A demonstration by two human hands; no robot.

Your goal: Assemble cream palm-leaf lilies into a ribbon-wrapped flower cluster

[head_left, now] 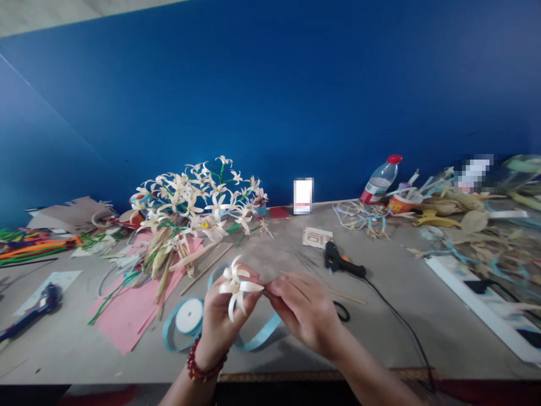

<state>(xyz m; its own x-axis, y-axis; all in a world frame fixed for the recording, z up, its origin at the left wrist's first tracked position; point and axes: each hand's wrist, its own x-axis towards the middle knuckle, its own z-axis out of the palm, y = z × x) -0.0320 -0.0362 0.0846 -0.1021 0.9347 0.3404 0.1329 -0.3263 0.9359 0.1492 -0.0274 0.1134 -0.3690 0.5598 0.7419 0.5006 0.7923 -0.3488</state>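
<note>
A cream-coloured craft flower with narrow curled petals is held in my left hand, whose fingers are closed around its underside. My right hand pinches the tip of one petal that points right; its fingertips meet just beside the left hand. Beneath both hands runs a light blue ribbon, coming off a white spool left of my wrist. Behind the hands stands a large bunch of similar flowers on green stems.
A black glue gun lies right of centre, its cord trailing forward. Further right is a white power strip among dried husks. Pink paper and a blue glue gun lie left. A red-capped bottle leans near the blue wall.
</note>
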